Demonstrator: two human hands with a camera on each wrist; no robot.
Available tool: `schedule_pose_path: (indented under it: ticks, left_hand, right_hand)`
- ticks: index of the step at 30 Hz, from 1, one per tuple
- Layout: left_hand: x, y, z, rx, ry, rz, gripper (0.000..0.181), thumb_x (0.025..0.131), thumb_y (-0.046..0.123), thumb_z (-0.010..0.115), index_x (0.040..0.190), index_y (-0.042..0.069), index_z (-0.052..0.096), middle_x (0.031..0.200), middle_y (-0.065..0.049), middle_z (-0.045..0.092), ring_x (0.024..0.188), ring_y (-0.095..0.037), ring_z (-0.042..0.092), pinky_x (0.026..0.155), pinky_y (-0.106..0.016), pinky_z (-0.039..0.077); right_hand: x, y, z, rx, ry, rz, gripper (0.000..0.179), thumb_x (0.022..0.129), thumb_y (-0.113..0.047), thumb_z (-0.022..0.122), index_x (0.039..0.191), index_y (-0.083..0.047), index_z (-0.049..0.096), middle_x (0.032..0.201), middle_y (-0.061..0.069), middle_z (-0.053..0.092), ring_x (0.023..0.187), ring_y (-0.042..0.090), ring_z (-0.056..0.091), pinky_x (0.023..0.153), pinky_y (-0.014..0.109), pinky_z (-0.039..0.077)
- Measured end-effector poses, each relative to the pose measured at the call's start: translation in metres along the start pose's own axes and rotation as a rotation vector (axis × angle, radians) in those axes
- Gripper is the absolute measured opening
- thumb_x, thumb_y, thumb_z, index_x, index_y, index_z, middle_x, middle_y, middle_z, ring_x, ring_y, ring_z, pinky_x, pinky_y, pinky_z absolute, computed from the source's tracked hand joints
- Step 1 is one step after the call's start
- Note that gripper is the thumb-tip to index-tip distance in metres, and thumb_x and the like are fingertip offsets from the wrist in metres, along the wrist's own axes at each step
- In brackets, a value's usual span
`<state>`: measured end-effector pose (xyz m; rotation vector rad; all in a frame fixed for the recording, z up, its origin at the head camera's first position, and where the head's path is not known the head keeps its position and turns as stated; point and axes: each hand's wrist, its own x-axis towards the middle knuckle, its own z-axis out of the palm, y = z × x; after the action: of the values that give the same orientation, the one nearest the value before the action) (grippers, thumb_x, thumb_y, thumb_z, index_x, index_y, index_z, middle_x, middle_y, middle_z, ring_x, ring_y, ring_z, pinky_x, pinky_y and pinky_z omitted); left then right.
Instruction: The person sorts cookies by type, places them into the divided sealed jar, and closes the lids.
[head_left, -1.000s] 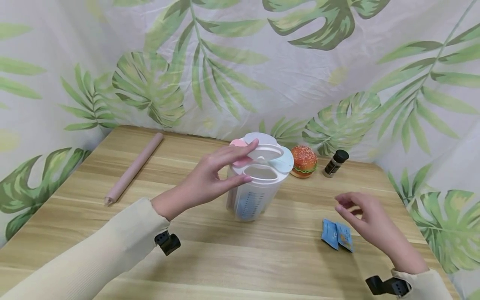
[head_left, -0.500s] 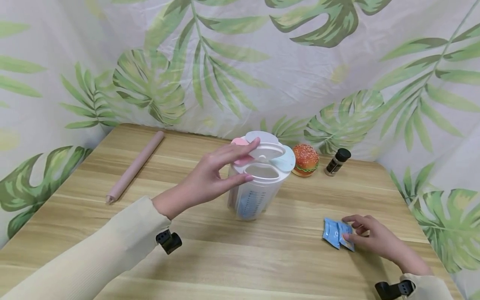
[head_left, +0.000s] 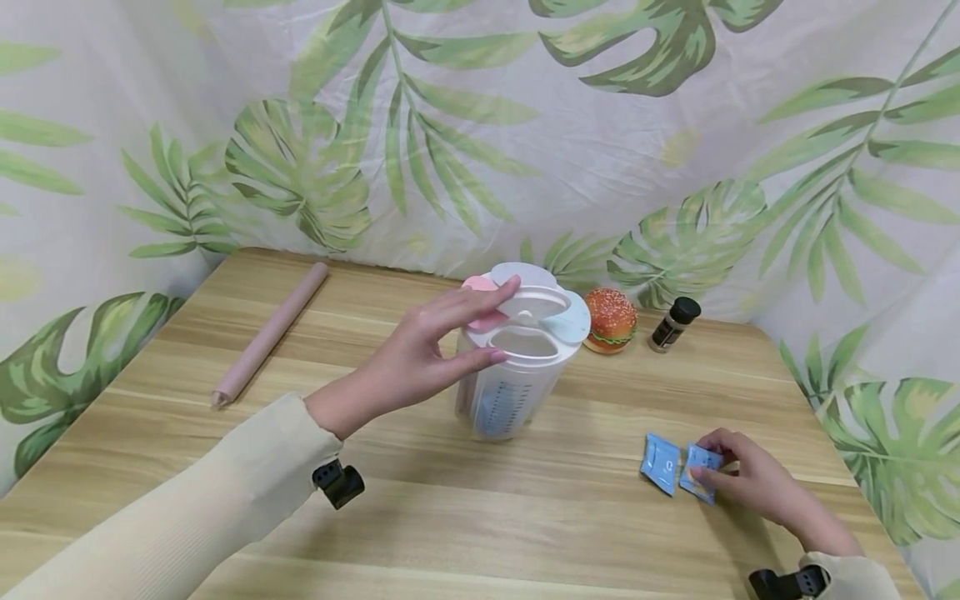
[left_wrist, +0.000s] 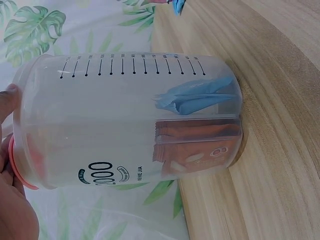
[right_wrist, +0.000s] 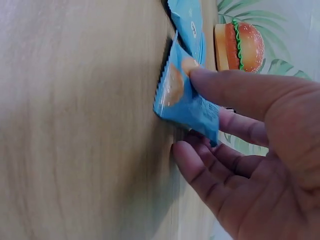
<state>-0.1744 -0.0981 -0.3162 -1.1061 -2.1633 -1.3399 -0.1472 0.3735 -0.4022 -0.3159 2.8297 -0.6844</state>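
Note:
A clear plastic storage container (head_left: 510, 400) stands upright, its lid divided into pink, lilac and pale blue flaps. One clear flap (head_left: 536, 302) is raised over an open hole. My left hand (head_left: 420, 350) holds the lid, index finger at the raised flap and thumb on the near rim. In the left wrist view a blue packet (left_wrist: 195, 95) and orange-brown packets (left_wrist: 195, 145) lie in separate compartments. With thumb and fingers my right hand (head_left: 757, 479) pinches a small blue snack packet (right_wrist: 182, 95) at the table's right. A second blue packet (head_left: 660, 463) lies just left of it.
A toy hamburger (head_left: 611, 321) sits behind the container to the right, beside a black-capped bottle (head_left: 673, 325). A pink rolled tube (head_left: 270, 335) lies at the left of the wooden table (head_left: 420, 517). A leaf-patterned cloth (head_left: 450, 133) hangs behind.
My right hand has come down onto the right blue packet, pinched it and drawn it slightly away from the other. My left hand has stayed on the lid.

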Motion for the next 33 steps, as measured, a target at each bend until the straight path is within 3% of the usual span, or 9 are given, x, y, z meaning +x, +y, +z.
schedule_pose_path:
  ticks: [3, 6, 10, 15, 22, 29, 33]
  left_hand:
    - [0.000, 0.000, 0.001, -0.001, -0.001, -0.001, 0.071, 0.088, 0.007, 0.084, 0.152, 0.002, 0.053, 0.144, -0.011, 0.068, 0.131, -0.022, 0.064, 0.122, -0.041, 0.045]
    - [0.001, 0.000, 0.001, -0.004, 0.000, -0.003, 0.071, 0.088, 0.007, 0.084, 0.151, 0.002, 0.053, 0.144, -0.011, 0.068, 0.130, -0.023, 0.064, 0.122, -0.041, 0.044]
    - [0.002, 0.001, 0.002, -0.004, -0.001, -0.002, 0.071, 0.088, 0.007, 0.084, 0.151, 0.002, 0.053, 0.143, -0.011, 0.068, 0.131, -0.023, 0.064, 0.123, -0.041, 0.044]
    - [0.003, 0.001, 0.003, -0.004, 0.001, 0.000, 0.070, 0.088, 0.007, 0.084, 0.151, 0.002, 0.053, 0.145, -0.011, 0.067, 0.132, -0.023, 0.063, 0.122, -0.041, 0.044]
    - [0.003, 0.000, 0.005, -0.014, -0.002, -0.006, 0.070, 0.088, 0.007, 0.084, 0.151, 0.002, 0.053, 0.144, -0.011, 0.068, 0.133, -0.023, 0.063, 0.123, -0.041, 0.044]
    - [0.002, 0.000, 0.003, -0.012, 0.004, -0.018, 0.071, 0.088, 0.007, 0.084, 0.152, 0.004, 0.053, 0.145, -0.009, 0.067, 0.133, -0.022, 0.063, 0.123, -0.041, 0.043]
    - [0.001, 0.000, 0.000, -0.011, -0.001, -0.029, 0.071, 0.088, 0.008, 0.084, 0.152, 0.004, 0.053, 0.146, -0.008, 0.067, 0.136, -0.021, 0.061, 0.125, -0.040, 0.041]
  right_hand:
    - [-0.003, 0.000, -0.001, 0.004, 0.045, 0.044, 0.034, 0.095, -0.017, 0.078, 0.118, 0.003, 0.063, 0.106, 0.009, 0.070, 0.090, 0.011, 0.064, 0.071, 0.021, 0.052]
    - [-0.006, 0.002, -0.001, 0.012, 0.097, 0.052, 0.032, 0.095, -0.014, 0.078, 0.117, 0.003, 0.062, 0.100, 0.009, 0.070, 0.081, 0.003, 0.060, 0.066, 0.020, 0.051]
    - [-0.011, 0.007, 0.000, 0.005, 0.154, 0.008, 0.026, 0.096, -0.007, 0.074, 0.117, 0.002, 0.062, 0.095, 0.008, 0.070, 0.073, -0.004, 0.054, 0.062, 0.021, 0.050]
    - [-0.015, 0.011, -0.003, -0.025, 0.273, -0.038, 0.023, 0.099, -0.004, 0.069, 0.120, 0.004, 0.065, 0.098, 0.012, 0.072, 0.077, -0.012, 0.053, 0.062, 0.021, 0.051]
    - [-0.013, -0.003, -0.005, 0.063, 0.407, -0.081, 0.023, 0.106, -0.008, 0.059, 0.124, 0.005, 0.064, 0.102, 0.015, 0.071, 0.083, -0.013, 0.054, 0.064, 0.014, 0.052]
    - [0.001, -0.037, -0.007, 0.168, 0.590, -0.234, 0.024, 0.102, 0.000, 0.065, 0.125, 0.005, 0.066, 0.101, -0.025, 0.062, 0.086, -0.013, 0.058, 0.071, 0.003, 0.051]
    - [0.009, -0.067, -0.014, 0.208, 0.634, -0.337, 0.029, 0.097, 0.007, 0.068, 0.125, 0.002, 0.068, 0.104, -0.027, 0.064, 0.087, -0.011, 0.062, 0.075, 0.002, 0.051]
